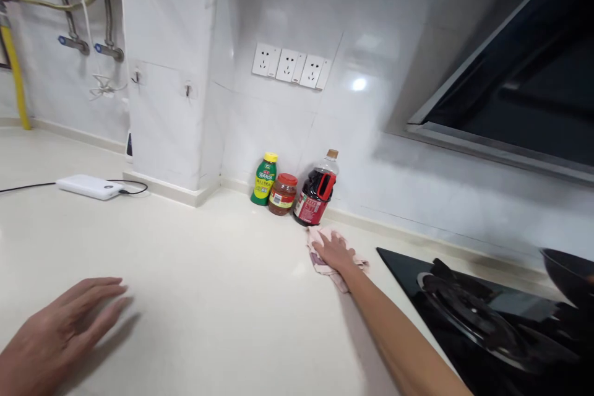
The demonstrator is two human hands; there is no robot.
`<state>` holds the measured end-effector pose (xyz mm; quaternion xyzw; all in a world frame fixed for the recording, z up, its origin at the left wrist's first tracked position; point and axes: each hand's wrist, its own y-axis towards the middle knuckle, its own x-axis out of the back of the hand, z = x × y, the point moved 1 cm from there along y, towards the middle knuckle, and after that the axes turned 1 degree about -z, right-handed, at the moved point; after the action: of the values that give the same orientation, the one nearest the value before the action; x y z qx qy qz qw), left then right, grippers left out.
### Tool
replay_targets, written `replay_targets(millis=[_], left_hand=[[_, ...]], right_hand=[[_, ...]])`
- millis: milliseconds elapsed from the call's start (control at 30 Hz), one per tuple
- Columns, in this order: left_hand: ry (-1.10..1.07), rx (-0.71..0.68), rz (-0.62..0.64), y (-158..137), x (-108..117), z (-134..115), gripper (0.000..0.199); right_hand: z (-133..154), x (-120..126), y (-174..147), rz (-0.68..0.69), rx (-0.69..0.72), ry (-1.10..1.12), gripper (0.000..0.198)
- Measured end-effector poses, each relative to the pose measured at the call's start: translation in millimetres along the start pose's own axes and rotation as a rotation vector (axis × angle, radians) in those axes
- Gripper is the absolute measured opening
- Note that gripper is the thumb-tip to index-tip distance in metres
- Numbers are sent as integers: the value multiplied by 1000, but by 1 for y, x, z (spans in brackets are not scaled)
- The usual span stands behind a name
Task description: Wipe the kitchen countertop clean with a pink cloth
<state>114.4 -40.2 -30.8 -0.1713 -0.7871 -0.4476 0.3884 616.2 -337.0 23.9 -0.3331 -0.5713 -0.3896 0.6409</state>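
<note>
A: It was a kitchen corner, with a white tiled wall (260,114) behind a pale tabletop (208,309), wasn't it?

B: Yes. A row of three sockets (288,66) sat on that wall, and a dark range hood (524,86) hung at the far right.

A: Where was the pink cloth (320,265)?

B: Crumpled on the tabletop, right of the middle. The black gas hob (445,315) was to its right, and the big dark-sauce bottle (310,203) with the red handle stood just beyond it.

A: And the right hand (335,252)?

B: It lay palm down on top of the cloth, its forearm reaching in from the near right. I couldn't tell whether that grip had closed on any fabric.

A: How about the left hand (69,328)?

B: It was at the near left, over the tabletop, its shadow falling to the right. That grip was open, fingers loosely extended.

A: What stood beside the sauce bottle?

B: A red-lidded jar (281,197) just left of it, then a green bottle (264,182) with a yellow cap, all upright near the wall. Well to the left, a white power bank (88,187) lay with black cables attached.
</note>
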Motion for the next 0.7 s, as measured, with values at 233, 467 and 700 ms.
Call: replay_targets(millis=[233,467,700], left_hand=[[-55,-98,49,18,8,-18,54],[25,-78,113,23,8,-18,50],[47,8,168,22,30,-39,47]], right_hand=[[79,3,-145,125,410,53,62],[102,3,-227,206,897,202,58],[-15,27,-148,16,304,21,53]])
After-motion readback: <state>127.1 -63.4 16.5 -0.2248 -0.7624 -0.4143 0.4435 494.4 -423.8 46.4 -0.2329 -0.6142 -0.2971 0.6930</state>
